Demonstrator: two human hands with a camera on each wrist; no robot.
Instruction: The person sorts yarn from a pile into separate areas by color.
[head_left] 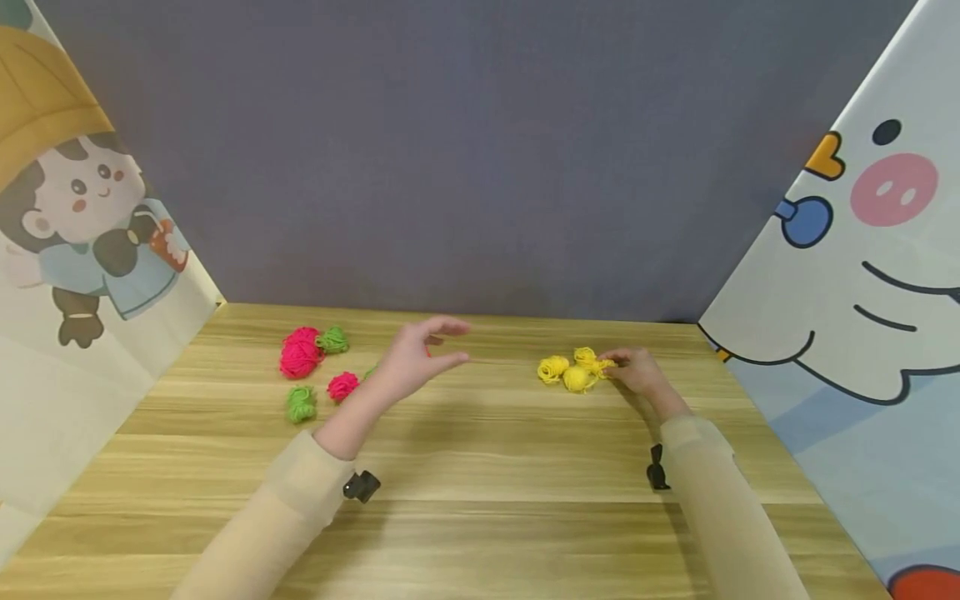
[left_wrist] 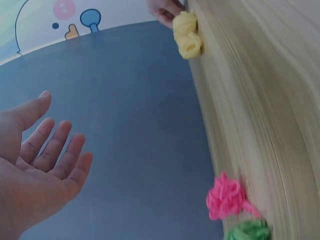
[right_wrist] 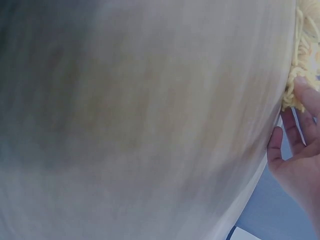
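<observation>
Yellow yarn balls (head_left: 577, 380) sit between wide left hand (head_left: 411, 358) and right hand (head_left: 639, 372) pinching one.

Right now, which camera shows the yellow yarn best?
The head view: the yellow yarn sits fully in frame, with the right hand touching it. Left wrist catches some near its top; right wrist shows only part, cut off by the edge.

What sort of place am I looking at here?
Probably a screened-off tabletop workspace, perhaps a craft corner: a wood-grain table, a plain gray backdrop, and cartoon-printed side panels.
</observation>
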